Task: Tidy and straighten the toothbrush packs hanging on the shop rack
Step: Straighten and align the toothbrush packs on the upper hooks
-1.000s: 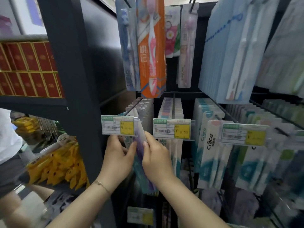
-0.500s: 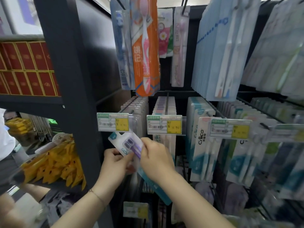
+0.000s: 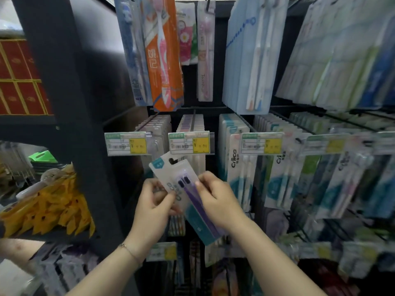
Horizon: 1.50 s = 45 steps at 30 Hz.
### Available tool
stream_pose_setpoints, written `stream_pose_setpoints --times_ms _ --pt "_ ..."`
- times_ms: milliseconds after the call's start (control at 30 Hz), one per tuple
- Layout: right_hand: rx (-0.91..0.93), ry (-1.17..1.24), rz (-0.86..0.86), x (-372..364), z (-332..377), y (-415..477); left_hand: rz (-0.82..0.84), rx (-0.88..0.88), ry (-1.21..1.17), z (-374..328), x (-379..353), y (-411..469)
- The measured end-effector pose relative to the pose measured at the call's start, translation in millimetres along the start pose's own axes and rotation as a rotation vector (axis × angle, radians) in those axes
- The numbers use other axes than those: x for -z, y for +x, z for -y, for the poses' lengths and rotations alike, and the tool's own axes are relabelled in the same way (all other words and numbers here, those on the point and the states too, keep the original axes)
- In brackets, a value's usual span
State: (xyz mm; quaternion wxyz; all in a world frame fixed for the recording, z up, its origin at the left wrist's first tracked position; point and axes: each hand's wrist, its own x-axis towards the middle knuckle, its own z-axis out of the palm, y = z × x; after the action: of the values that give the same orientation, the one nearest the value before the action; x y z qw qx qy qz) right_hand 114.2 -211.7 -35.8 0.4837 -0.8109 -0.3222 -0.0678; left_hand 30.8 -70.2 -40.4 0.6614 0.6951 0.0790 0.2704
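A white-and-teal toothbrush pack [image 3: 171, 174] with two purple brushes is off its hook, tilted with its top toward the upper left. My left hand [image 3: 154, 206] pinches its left edge and my right hand [image 3: 218, 199] grips its right side over the purple handles. The pack sits just below the two price tags [image 3: 126, 143] [image 3: 189, 143] at the hook ends. Behind those tags hang rows of similar packs [image 3: 156, 124] [image 3: 192, 122].
A dark rack upright [image 3: 70, 103] stands at the left, with yellow packets [image 3: 49, 210] and red boxes [image 3: 21, 77] beyond it. Orange and blue packs [image 3: 162, 54] hang above. Crowded rows of toothbrush packs [image 3: 277, 167] fill the right. More tags and packs hang below the hands.
The pack was upright against the left hook row a second ago. Both hands have pulled it off and toward me, tilting it so its face shows.
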Motion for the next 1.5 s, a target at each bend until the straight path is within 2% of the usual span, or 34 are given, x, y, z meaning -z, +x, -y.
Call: stream_pose_setpoints --times_ms 133,500,800,1167,1500 --pt "-0.004 0.092 -0.125 22 -14 -11 0.110 -0.088 0.016 -1 -27 -5" --pt "-0.042 0.042 -0.376 84 -44 -4 0.229 -0.080 0.009 -9 -110 22" --pt "0.042 0.017 -0.388 97 -54 -3 0.219 -0.042 -0.056 4 -127 33" --pt "0.123 0.045 -0.481 106 -67 -2 0.299 -0.011 -0.125 6 -135 29" --pt "-0.033 0.115 -0.509 118 -78 -1 0.346 -0.054 -0.054 -3 -150 38"
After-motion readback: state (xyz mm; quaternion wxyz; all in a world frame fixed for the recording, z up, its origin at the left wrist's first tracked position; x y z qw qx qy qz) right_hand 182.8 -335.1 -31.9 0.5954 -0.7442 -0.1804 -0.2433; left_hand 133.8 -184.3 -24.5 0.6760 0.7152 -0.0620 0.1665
